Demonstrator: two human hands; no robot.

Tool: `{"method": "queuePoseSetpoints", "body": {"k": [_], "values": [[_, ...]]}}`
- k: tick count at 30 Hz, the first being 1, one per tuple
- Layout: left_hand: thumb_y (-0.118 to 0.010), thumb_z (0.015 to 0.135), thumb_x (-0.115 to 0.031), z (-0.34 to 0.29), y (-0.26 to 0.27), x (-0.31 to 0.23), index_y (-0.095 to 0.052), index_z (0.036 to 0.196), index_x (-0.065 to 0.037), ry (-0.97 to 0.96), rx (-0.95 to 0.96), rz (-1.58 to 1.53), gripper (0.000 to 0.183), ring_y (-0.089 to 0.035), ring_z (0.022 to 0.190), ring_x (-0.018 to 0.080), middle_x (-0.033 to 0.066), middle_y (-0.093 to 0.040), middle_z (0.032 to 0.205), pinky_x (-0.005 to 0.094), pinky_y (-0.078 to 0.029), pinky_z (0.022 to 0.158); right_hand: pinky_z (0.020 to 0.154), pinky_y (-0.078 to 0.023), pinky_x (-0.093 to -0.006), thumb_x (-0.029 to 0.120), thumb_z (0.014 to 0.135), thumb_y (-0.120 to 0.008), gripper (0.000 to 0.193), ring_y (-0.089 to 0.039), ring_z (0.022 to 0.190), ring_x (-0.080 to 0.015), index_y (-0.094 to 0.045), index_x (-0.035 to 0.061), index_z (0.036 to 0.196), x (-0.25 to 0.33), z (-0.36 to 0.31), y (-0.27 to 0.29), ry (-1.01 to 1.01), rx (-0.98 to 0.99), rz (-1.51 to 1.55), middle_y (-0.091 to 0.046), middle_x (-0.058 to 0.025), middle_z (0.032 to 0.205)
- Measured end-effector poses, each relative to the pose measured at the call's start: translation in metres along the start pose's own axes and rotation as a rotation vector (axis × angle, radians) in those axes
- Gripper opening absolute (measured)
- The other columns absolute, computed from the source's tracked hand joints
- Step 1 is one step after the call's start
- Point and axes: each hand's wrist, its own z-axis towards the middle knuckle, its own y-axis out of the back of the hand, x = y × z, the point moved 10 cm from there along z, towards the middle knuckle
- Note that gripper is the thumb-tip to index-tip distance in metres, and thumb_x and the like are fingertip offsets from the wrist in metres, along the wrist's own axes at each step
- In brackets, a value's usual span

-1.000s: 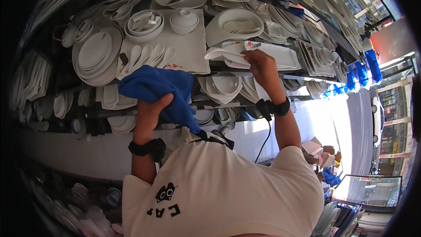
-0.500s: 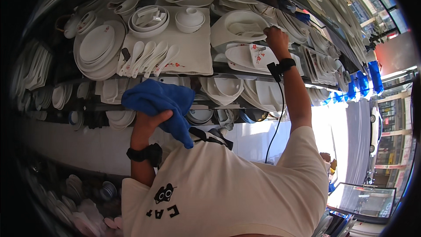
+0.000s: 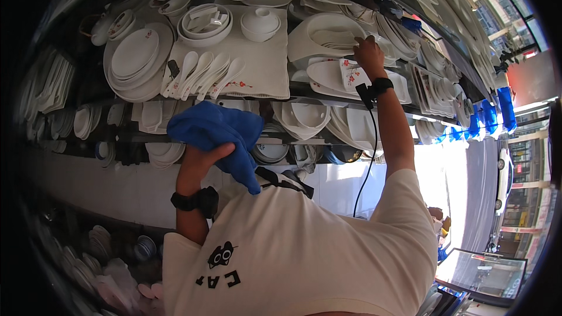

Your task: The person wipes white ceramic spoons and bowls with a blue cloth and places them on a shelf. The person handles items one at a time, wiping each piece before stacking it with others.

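My left hand (image 3: 202,161) is closed on a blue cloth (image 3: 216,126), which is bunched over the fingers and hangs down in front of my shirt. Stretched out to the shelf, my right hand (image 3: 369,55) has its fingers curled at the right rim of a large white slanted bowl (image 3: 301,45). White dishes (image 3: 333,38) lie stacked inside that bowl. Below it rest white oblong plates with red flower prints (image 3: 325,73). To the left, several white spoons (image 3: 205,70) lie in a row on a cream cloth mat (image 3: 266,64).
Nested round bowls (image 3: 202,38) and a lidded white bowl (image 3: 259,23) stand on the mat. Stacked round plates (image 3: 137,58) are farther left. Lower shelves hold more dishes (image 3: 304,114). A black cable (image 3: 369,172) hangs from my right wrist.
The shelf view has shifted slightly to the right. My right hand stays at the bowl's rim, and my left hand still holds the bunched cloth.
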Motion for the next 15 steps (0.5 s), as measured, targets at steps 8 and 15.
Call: {"method": "queuePoseSetpoints", "body": {"k": [8, 15], "values": [[-0.076, 0.078, -0.014, -0.017, 0.012, -0.004, -0.052, 0.123, -0.002, -0.044, -0.051, -0.02, 0.053, -0.053, 0.114, 0.0187, 0.0079, -0.057, 0.121, 0.0348, -0.04, 0.1, 0.073, -0.053, -0.044, 0.016, 0.082, -0.063, 0.026, -0.064, 0.084, -0.0345, -0.065, 0.0121, 0.108, 0.177, -0.031, 0.03, 0.421, 0.041, 0.513, -0.063, -0.014, 0.095], [-0.076, 0.078, -0.013, -0.037, 0.025, -0.003, -0.054, 0.12, -0.002, -0.051, -0.082, -0.025, 0.049, -0.054, 0.112, 0.0173, 0.0068, -0.059, 0.116, 0.0337, -0.042, 0.099, 0.072, -0.052, -0.0404, 0.013, 0.084, -0.063, 0.031, -0.064, 0.083, -0.0309, -0.063, 0.0138, 0.115, 0.341, -0.085, 0.064, 0.771, 0.121, 0.747, -0.064, -0.0116, 0.095]]}}
